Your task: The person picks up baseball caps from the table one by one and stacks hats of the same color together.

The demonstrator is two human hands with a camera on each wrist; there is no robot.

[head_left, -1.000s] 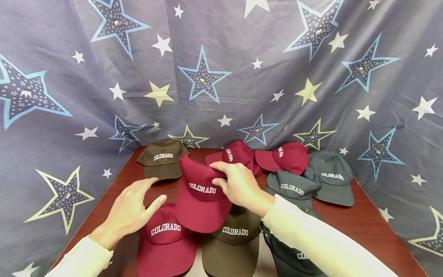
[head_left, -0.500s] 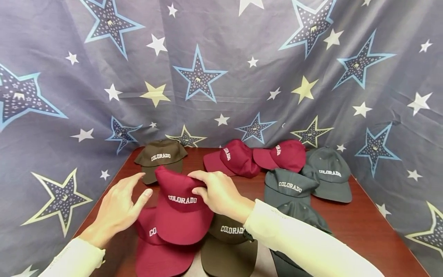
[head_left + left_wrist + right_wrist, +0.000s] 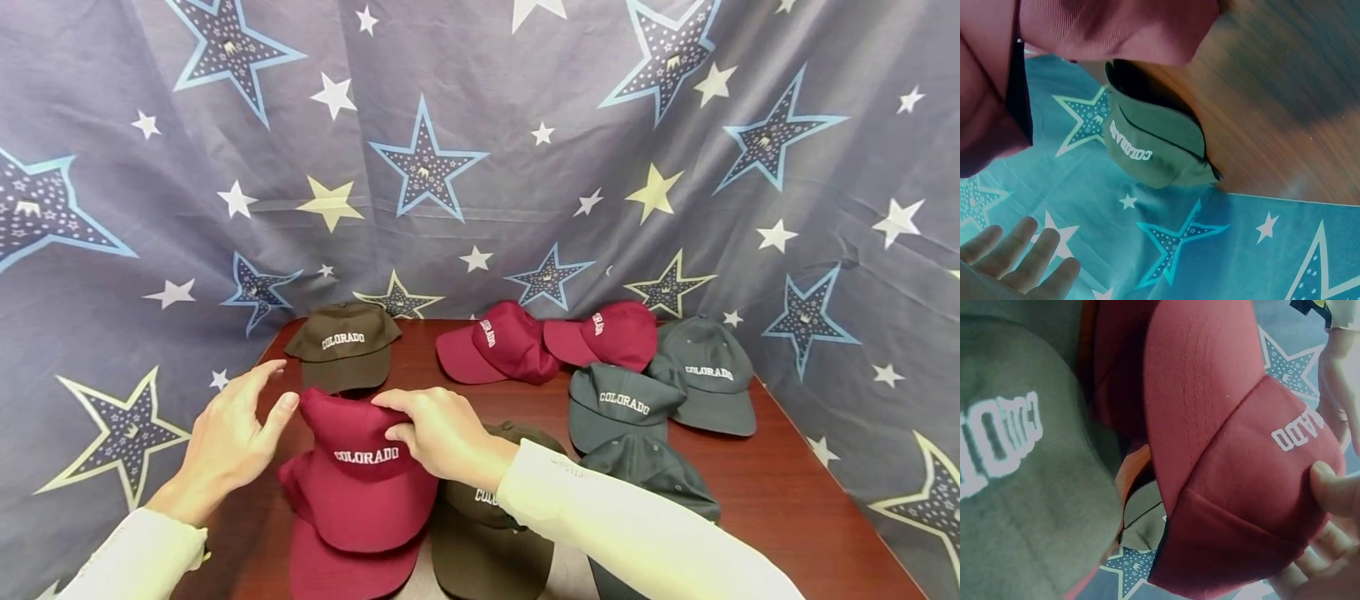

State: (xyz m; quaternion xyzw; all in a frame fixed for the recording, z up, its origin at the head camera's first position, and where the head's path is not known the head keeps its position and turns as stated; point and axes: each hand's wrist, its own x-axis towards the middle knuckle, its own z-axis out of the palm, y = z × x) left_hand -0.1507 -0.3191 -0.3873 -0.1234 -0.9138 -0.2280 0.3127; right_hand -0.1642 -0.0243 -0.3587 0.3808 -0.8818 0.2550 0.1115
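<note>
My right hand [image 3: 453, 437] pinches the crown of a red baseball cap [image 3: 375, 504] lettered COLORADO. In the right wrist view its thumb [image 3: 1335, 490] lies on the crown near the lettering. The held cap hangs upright over another red cap [image 3: 352, 575], hiding most of it; whether they touch I cannot tell. Just left of the held cap is my left hand [image 3: 225, 437], fingers spread and holding nothing. A brown cap [image 3: 491, 562] sits right of the two red caps, partly behind my right forearm.
At the back left of the wooden table [image 3: 795, 508] sits another brown cap [image 3: 345, 342]. Two red caps [image 3: 510, 342] lie at the back middle, and several dark grey caps [image 3: 705, 375] are grouped on the right. A star-patterned cloth [image 3: 480, 167] hangs behind.
My right hand has carried the red cap left and down, from between the front red and brown caps to over the front red one. My left hand has shifted left, still empty.
</note>
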